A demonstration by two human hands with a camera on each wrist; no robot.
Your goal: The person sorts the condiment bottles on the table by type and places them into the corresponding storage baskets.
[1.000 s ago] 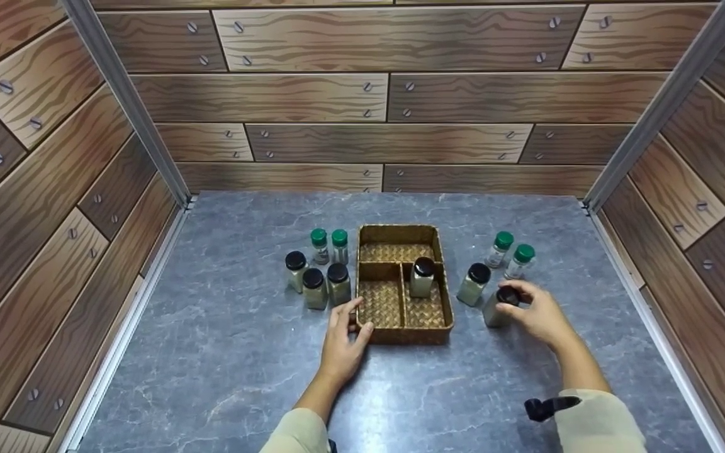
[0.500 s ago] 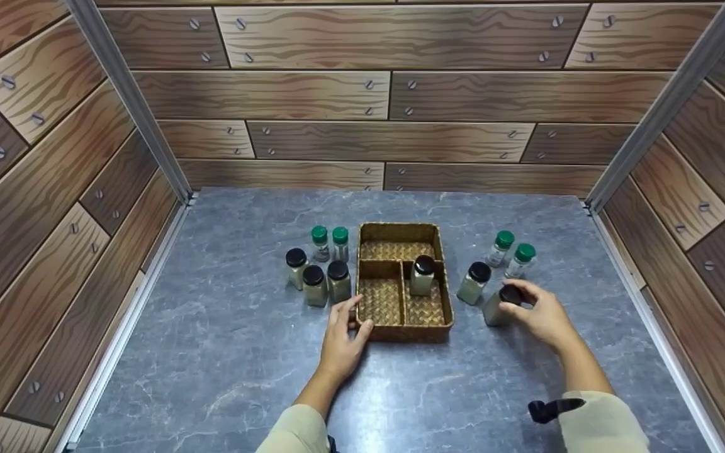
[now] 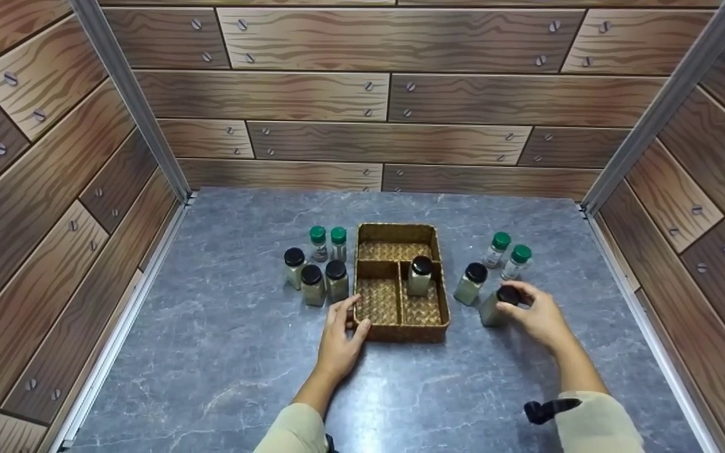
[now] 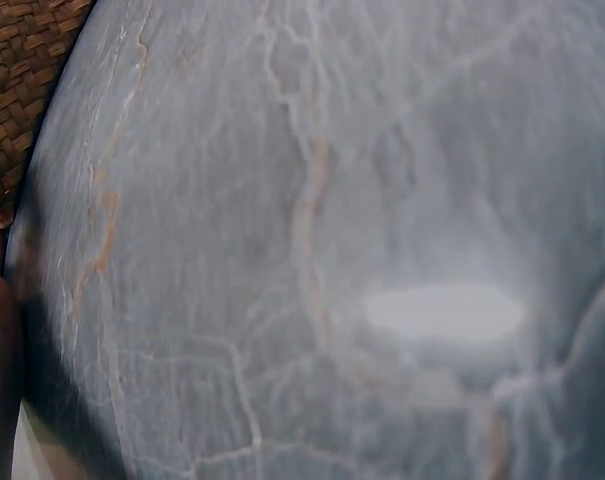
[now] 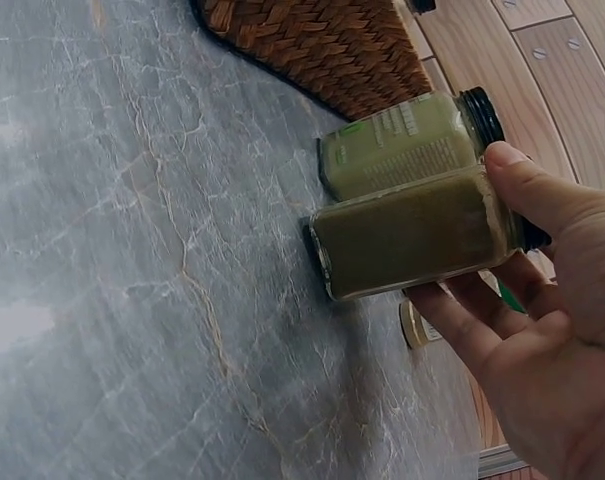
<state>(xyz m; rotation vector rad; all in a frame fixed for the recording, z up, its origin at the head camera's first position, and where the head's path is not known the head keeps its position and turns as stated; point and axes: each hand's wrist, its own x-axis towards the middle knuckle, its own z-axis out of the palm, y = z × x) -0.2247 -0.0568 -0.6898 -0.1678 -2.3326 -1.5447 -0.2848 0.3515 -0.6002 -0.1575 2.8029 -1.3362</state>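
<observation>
Surroundings: plank walls (image 3: 312, 94) behind grey marbled tabletop (image 3: 230, 358).
Woven basket (image 3: 403, 334): three compartments; black-lidded jar (image 3: 419, 283) inside near-right one.
Left hand (image 3: 339, 341): holding basket's near-left corner.
Right hand (image 3: 537, 318): gripping held jar (image 5: 412, 235) near its lid, right of basket; tabletop contact uncertain.
Step, as judged: jar pick-up; next move calls for steady lift, clear of neighbouring jar (image 5: 397, 150).
Right wrist view only: neighbouring jar's legible-looking print.
Head view only: basket's compartments.

Head view shifted slightly, framing marginally different
</observation>
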